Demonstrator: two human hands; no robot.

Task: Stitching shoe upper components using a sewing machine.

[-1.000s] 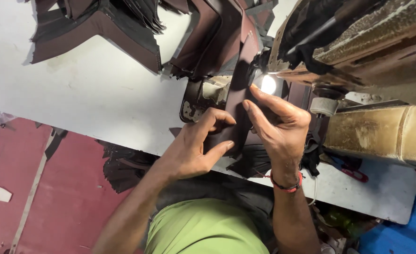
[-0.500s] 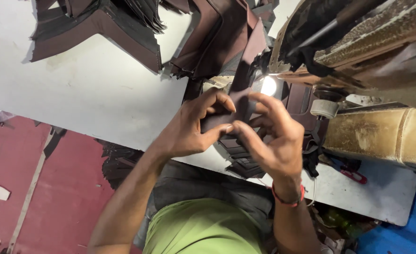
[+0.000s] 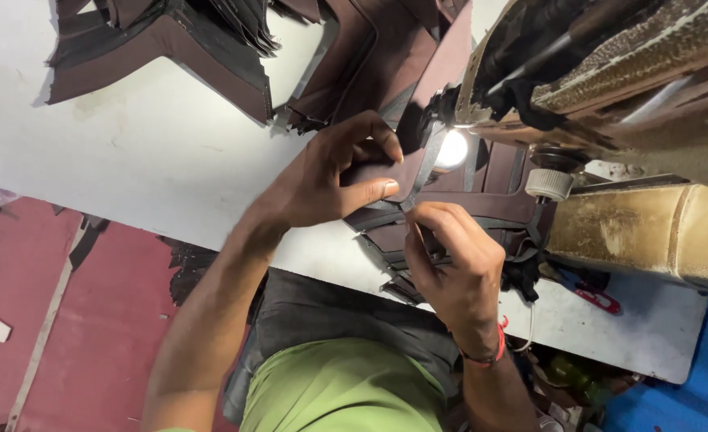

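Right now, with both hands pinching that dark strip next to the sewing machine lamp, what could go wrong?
1. The left hand and right hand work the thin dark strip right by the lit lamp and the sewing machine; fingers may stray into the machine.
2. The strip could slip from either grip and lose alignment.
3. The stack of brown pieces reaches the table edge and may slide off.

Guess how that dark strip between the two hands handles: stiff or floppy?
Probably floppy: the thin dark strip bends between the left hand and right hand. Likely light, since fingertips alone pinch it. Flat, so unlikely to roll.
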